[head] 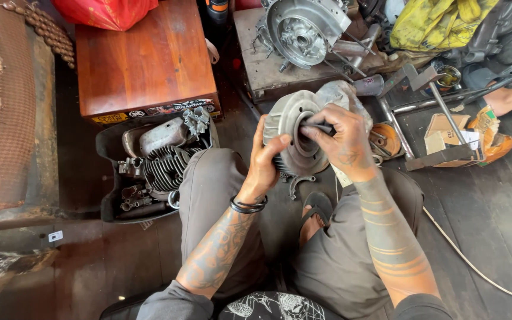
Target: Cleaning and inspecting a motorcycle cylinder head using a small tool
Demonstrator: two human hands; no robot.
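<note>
Head view: finned engine cylinder (294, 133) held above the knees, between both hands. Left hand (266, 159) clasping its near-left edge; right hand (342, 139) pinching a thin dark tool (321, 127) at its bore. Parts tray (149, 172) left.

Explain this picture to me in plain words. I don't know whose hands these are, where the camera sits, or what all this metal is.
There is no machine here: the single picture comes from a camera on a seated person's head, looking down over their knees. The left hand steadies a round finned grey metal engine part. The right hand presses a slim dark tool into its central opening. On the floor to the left, a black tray holds more engine pieces, beside a wooden box. Ahead, an engine casing sits on a block.
</note>
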